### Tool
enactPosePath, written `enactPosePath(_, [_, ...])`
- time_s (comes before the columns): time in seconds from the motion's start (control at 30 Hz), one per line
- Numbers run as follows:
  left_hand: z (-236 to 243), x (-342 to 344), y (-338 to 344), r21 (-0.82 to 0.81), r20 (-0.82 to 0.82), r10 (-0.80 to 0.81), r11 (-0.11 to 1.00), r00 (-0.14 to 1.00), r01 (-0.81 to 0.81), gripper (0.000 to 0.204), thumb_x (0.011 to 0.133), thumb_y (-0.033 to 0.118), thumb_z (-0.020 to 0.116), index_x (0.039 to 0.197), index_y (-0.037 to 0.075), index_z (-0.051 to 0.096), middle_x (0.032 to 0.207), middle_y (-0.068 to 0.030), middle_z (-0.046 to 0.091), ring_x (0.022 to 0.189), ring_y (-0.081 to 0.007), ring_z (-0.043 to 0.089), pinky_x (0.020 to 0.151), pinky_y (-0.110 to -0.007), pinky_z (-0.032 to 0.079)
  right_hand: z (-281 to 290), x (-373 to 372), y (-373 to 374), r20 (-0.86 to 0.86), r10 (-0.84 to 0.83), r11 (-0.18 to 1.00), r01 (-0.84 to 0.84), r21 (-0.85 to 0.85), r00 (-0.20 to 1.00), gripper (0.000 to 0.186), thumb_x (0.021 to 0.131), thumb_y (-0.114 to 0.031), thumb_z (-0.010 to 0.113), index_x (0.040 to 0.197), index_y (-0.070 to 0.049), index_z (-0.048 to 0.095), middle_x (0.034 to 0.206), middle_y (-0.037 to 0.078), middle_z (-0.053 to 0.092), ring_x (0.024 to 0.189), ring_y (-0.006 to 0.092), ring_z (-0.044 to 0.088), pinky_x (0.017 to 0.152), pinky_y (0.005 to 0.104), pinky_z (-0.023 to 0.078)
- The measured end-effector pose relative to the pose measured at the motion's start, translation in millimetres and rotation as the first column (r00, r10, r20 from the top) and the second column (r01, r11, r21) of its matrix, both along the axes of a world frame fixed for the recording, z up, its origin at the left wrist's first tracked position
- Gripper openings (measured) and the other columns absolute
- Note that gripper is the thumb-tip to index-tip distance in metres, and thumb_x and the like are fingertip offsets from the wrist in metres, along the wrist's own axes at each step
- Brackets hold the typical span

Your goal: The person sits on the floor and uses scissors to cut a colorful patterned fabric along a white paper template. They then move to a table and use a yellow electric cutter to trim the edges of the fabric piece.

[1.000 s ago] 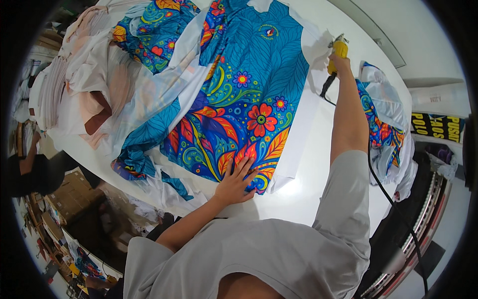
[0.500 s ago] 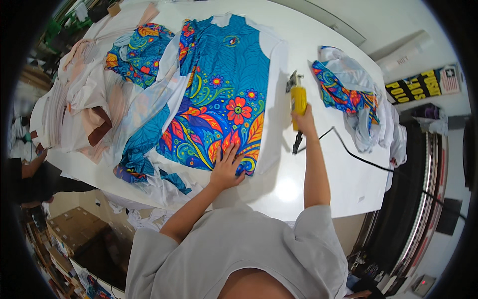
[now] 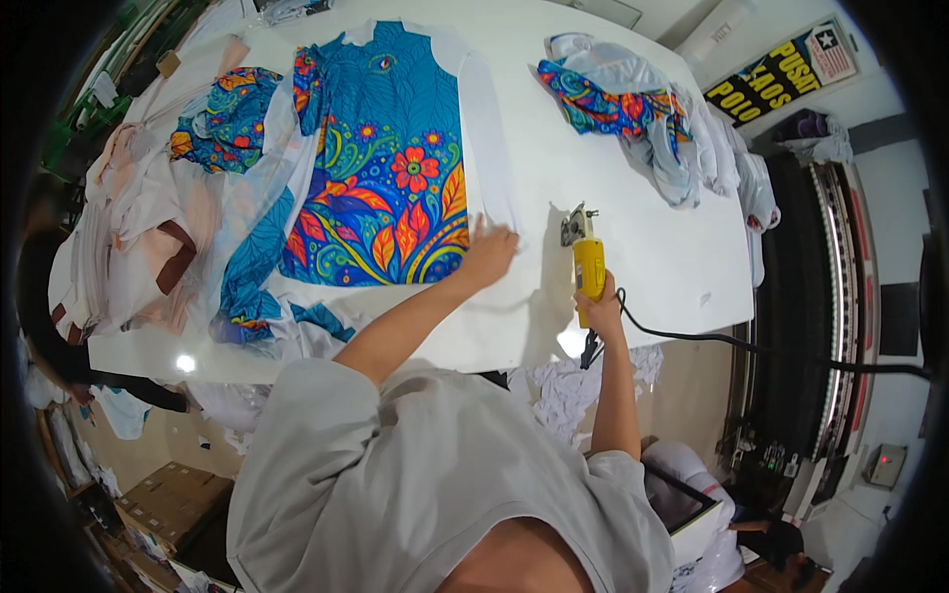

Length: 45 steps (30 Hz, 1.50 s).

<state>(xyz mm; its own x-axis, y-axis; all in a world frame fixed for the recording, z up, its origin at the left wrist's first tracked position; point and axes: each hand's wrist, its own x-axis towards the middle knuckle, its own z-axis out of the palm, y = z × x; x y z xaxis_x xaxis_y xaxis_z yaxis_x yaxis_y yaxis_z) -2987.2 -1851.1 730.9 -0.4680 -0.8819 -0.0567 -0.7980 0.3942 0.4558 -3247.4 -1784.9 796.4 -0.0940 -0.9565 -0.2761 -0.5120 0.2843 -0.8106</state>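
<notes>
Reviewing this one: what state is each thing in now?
Yellow cutter: held; running or not, unclear
Right hand: closed around the yellow cutter
Left hand: at the white edging, grip unclear
Black cord: trailing right
Flowered cloth: spread flat
Cloth heap: crumpled

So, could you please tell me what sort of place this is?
Probably a garment workshop: a floral-printed fabric panel lies on a white table, the right hand holds a yellow corded tool, and white scraps litter the floor.

White table [image 3: 662,282] bright, front-edge glare; soft shadow beside yellow tool [image 3: 590,269]; rim black.
</notes>
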Motion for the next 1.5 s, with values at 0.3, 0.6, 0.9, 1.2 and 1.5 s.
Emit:
enactPosePath(0.3, [112, -1, 138, 0.470, -0.772, -0.236, 0.413, 0.591, 0.780, 0.028, 0.098, 0.027, 0.058, 0.110, 0.002, 0.060, 0.101, -0.0118, 0.069, 0.095, -0.0222, 0.064, 0.085, -0.037, 0.050, 1, -3, 18, 0.166, -0.037, 0.997, 0.048, -0.061, 0.985, 0.063, 0.082, -0.008, 0.068, 0.136, 0.000, 0.037, 0.099, 0.011, 0.060, 0.074, 0.0181, 0.063, 0.063, 0.0317, 0.053])
enactPosePath(0.6, [0, 85, 82, -0.170, -0.292, 0.292, 0.921, 0.911, -0.350, 0.022, 0.081, 0.028, 0.075, 0.093, 0.012, 0.066, 0.104, -0.0048, 0.061, 0.104, -0.0266, 0.054, 0.092, -0.047, 0.039, 3, 42, 61, -0.026, -0.034, 0.997, 0.036, 0.065, 0.999, 0.072, 0.081, -0.007, 0.066, 0.145, -0.002, 0.033, 0.115, 0.016, 0.062, 0.097, 0.0234, 0.065, 0.081, 0.0339, 0.054])
enactPosePath(0.9, [-23, 92, 80, -0.279, -0.371, 0.236, 0.894, 0.898, -0.351, 0.011, 0.087, 0.022, 0.068, 0.093, 0.013, 0.066, 0.099, -0.0015, 0.061, 0.100, -0.0242, 0.057, 0.090, -0.043, 0.041, 22, 103, 113, 0.044, 0.190, 0.981, -0.191, 0.023, 0.981, 0.081, 0.081, -0.007, 0.066, 0.152, -0.004, 0.026, 0.124, 0.016, 0.060, 0.109, 0.0240, 0.061, 0.093, 0.0336, 0.049])
enactPosePath(1.2, [-20, 95, 80, -0.199, -0.446, 0.235, 0.915, 0.864, -0.352, 0.009, 0.085, 0.018, 0.070, 0.090, 0.011, 0.068, 0.096, 0.0020, 0.062, 0.099, -0.0223, 0.057, 0.090, -0.041, 0.043, 26, 140, 105, 0.008, 0.238, 0.971, -0.238, -0.029, 0.971, 0.082, 0.079, -0.008, 0.065, 0.150, -0.002, 0.025, 0.124, 0.023, 0.058, 0.109, 0.0359, 0.061, 0.092, 0.0405, 0.049])
enactPosePath(1.5, [-18, 96, 81, -0.227, -0.437, 0.225, 0.909, 0.871, -0.349, 0.010, 0.083, 0.016, 0.069, 0.091, 0.011, 0.071, 0.096, 0.0018, 0.062, 0.098, -0.0212, 0.057, 0.086, -0.039, 0.042, 25, 151, 94, -0.003, 0.218, 0.973, -0.217, 0.072, 0.976, 0.083, 0.082, -0.008, 0.065, 0.151, -0.001, 0.020, 0.132, 0.023, 0.050, 0.120, 0.0328, 0.054, 0.099, 0.0401, 0.045])
